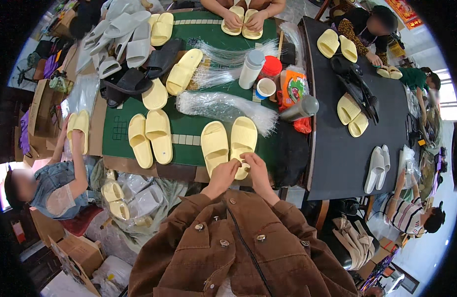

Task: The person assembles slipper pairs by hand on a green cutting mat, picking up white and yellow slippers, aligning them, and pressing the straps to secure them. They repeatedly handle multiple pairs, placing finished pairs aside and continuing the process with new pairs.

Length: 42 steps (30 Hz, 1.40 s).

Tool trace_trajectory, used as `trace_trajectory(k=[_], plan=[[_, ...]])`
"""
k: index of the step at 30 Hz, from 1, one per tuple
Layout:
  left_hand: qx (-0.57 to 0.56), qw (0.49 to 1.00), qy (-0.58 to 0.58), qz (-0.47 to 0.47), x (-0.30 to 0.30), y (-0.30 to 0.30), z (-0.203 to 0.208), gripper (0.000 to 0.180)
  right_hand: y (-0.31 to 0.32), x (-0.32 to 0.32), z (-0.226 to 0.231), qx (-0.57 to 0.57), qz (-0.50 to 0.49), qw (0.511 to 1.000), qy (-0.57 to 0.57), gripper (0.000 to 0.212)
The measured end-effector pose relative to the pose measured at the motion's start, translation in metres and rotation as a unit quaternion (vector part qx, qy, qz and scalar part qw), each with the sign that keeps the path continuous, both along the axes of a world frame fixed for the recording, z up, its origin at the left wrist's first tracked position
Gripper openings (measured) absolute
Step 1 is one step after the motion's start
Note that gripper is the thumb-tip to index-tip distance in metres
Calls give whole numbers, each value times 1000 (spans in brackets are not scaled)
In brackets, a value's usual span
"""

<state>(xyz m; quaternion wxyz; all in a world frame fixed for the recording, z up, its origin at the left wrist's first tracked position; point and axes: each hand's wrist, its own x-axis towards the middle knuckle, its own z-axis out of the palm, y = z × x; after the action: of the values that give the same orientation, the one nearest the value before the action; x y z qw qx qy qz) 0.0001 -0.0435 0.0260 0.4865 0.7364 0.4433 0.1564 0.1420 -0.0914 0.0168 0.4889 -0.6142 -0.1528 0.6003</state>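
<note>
Pair of slippers, pale yellow, moulded, rounded ends, a broad ribbed strap across each: left slipper (214, 141) and right slipper (244, 137) side by side at the near edge of the green mat (184, 154). Left hand (222, 178), fingers curled inward, at the near end of the pair; right hand (258, 172), fingers bent, at the right slipper; whether either grips anything cannot be told, and the two hands partly cover the near ends. Directly beyond the pair, on the mat: one bundle of clear strips (228, 107), crowding the space there. On the mat's left part: a second yellow pair (159, 134), standing apart from the first; farther off, black slippers (123, 84) and a heap of grey slippers (124, 29). Toward the mat's right side: grey-lidded tumbler (251, 72), red-lidded jar (271, 65), paper cup (265, 88), orange packet (294, 88), grey-capped bottle (300, 109). At the mat's far edge: a co-worker's hands (233, 21) on another yellow pair (234, 31). Right of the mat: dark table (337, 163), bearing yellow, black and white slippers.
</note>
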Motion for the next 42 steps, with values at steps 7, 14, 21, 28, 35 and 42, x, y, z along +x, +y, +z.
trace_trajectory(k=[7, 14, 21, 28, 35, 42], plan=[[-134, 987, -92, 15, -17, 18, 30, 18, 13, 28, 10, 75, -160, 971, 161, 16], [-263, 952, -141, -62, -63, 38, 43, 14, 3, 57, 2, 49, -152, 983, 86, 10], [-403, 782, -472, 48, -65, 30, 36, 44, -11, 35, -6, -15, -21, 996, 88, 13], [-474, 581, -605, 268, -51, 14, 23, 55, -22, 15, -16, -69, 71, 991, 90, 17], [-374, 788, -386, 301, -62, -3, -26, 38, -27, 16, -29, -151, 228, 961, 40, 21], [-100, 992, -46, 64, -68, -18, -36, 25, -45, 34, -56, -202, 201, 958, 19, 18]])
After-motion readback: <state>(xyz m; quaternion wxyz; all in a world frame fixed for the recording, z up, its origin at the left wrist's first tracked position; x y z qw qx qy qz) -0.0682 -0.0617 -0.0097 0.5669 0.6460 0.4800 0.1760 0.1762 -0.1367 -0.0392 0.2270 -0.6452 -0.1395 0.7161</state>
